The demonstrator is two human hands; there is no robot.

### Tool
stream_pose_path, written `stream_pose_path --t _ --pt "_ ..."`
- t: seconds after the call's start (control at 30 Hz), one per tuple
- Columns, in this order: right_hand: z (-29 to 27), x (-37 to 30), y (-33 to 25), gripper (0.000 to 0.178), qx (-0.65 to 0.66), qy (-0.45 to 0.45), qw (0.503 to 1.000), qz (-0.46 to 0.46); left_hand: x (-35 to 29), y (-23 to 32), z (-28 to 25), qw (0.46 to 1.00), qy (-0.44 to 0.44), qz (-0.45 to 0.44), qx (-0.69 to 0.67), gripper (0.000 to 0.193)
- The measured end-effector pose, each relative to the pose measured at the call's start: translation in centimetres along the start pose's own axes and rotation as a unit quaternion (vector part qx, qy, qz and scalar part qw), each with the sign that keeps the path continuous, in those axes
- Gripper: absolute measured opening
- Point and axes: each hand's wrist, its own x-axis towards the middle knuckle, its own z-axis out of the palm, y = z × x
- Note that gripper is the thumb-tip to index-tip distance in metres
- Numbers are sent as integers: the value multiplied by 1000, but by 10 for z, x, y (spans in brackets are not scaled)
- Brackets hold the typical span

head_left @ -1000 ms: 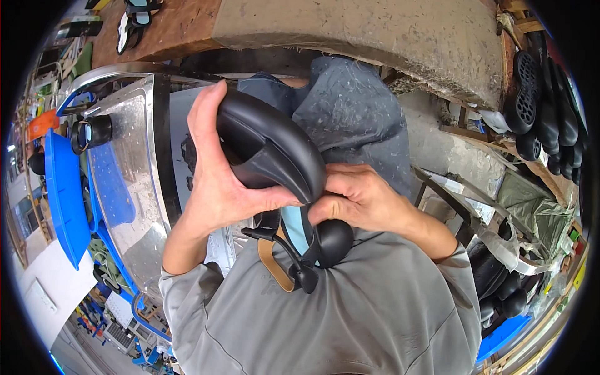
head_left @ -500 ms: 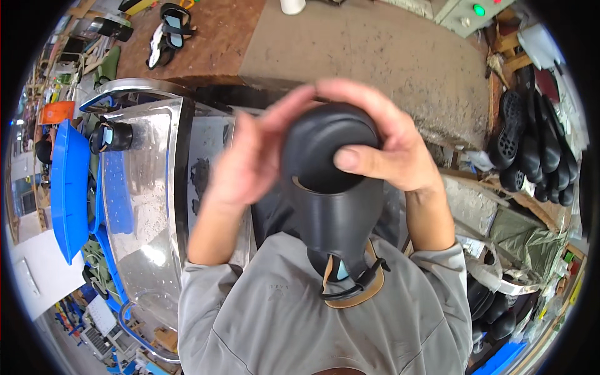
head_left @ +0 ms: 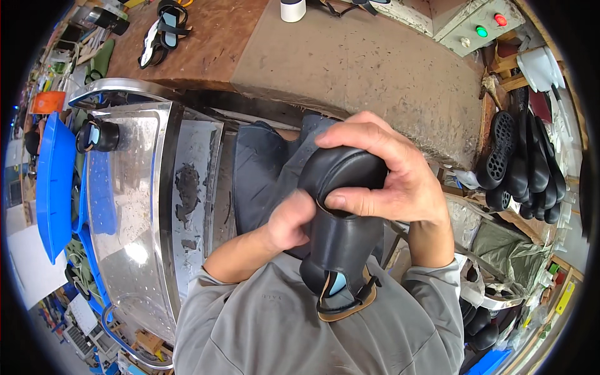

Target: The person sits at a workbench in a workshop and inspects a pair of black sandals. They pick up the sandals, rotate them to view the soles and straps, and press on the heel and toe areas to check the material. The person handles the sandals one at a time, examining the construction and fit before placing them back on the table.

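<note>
A black leather sandal [head_left: 347, 237] lies lengthwise in front of my chest, its rounded toe pointing away from me. Its ankle strap and tan-edged heel rest near my shirt, with a light-blue patch showing inside. My right hand [head_left: 403, 181] grips the toe end, fingers over the far side and thumb pressed at the edge of the opening. Against the sandal's left side is my left hand [head_left: 286, 224], its thumb smeared by motion and its fingers partly hidden behind the sandal.
Beyond my lap stands a brown workbench [head_left: 350, 75] bearing a strappy sandal [head_left: 164, 34] and a white cylinder [head_left: 292, 10]. A metal tray [head_left: 134, 206] holding a black shoe piece [head_left: 100, 135] is at left, beside a blue bin [head_left: 53, 187]. Black soles [head_left: 503, 147] hang at right.
The sandal's toe has come down nearer me. My left hand has dropped from beside the toe to the sandal's lower left side; my right hand keeps its grip, slightly lower.
</note>
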Motion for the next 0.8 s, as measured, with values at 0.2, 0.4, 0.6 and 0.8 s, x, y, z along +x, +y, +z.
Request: stream_pose_path --t 0.2,0.4,0.6,0.8 --pt "6 -2 -5 57 -11 52 998 -42 -1 16 4 999 17 -32 8 84" --pt "11 -3 4 45 -24 61 997 -40 6 24 1 997 55 -60 16 76" --pt "12 -2 7 40 7 87 996 -3 2 18 11 997 71 -32 16 83" --pt "9 -27 9 49 225 423 877 32 -27 -50 -84 994 80 19 66 60"
